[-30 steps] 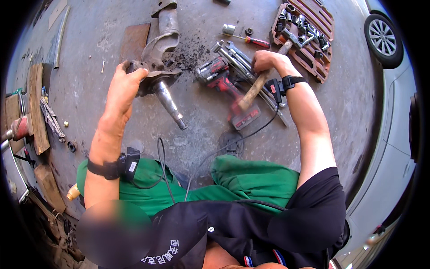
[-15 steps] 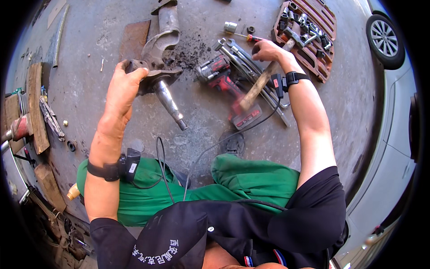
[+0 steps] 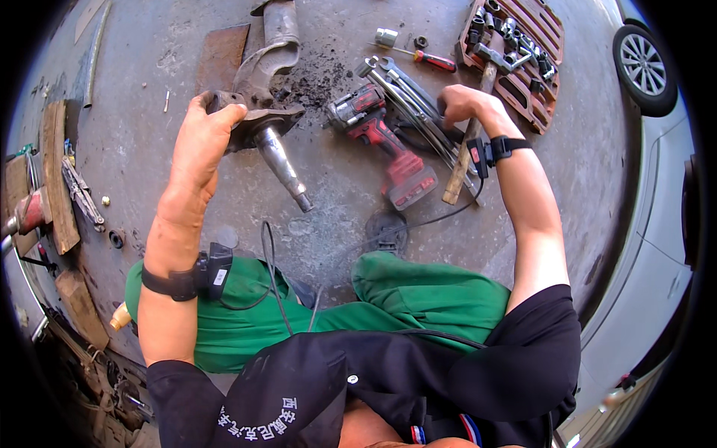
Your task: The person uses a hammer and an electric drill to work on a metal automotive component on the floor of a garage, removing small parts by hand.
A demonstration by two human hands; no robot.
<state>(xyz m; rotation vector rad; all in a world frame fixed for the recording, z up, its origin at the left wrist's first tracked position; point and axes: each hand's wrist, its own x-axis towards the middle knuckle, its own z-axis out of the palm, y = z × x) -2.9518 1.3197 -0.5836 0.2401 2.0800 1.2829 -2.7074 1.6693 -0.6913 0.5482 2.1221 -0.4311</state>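
Note:
A dark metal strut point(image 3: 279, 26) lies on the floor at the upper left, with a flange and a shiny tapered spindle point(image 3: 281, 168) pointing toward me. My left hand point(image 3: 205, 131) grips the left end of the flange, thumb on top. To the right, my right hand point(image 3: 461, 104) is closed at the wooden handle of a hammer point(image 3: 461, 160); the palm and part of the handle are hidden from view. The hammer's head rests over an open socket case point(image 3: 523, 104). Just left of this hand lie several long wrenches point(image 3: 411, 101) and a red-and-black cordless impact wrench point(image 3: 381, 142).
A screwdriver point(image 3: 435, 61) and a socket point(image 3: 386, 37) lie beyond the wrenches. Dark dirt crumbs point(image 3: 317, 86) and a rusty plate point(image 3: 224, 56) surround the strut. Wooden blocks point(image 3: 58, 179) line the left side; a car wheel point(image 3: 644, 71) stands at right. A cable point(image 3: 437, 218) runs from my right wrist.
My right hand has moved slightly right and toward me. The hammer's handle has swung right, uncovering the impact wrench. My left hand stays on the flange, nearly unmoved.

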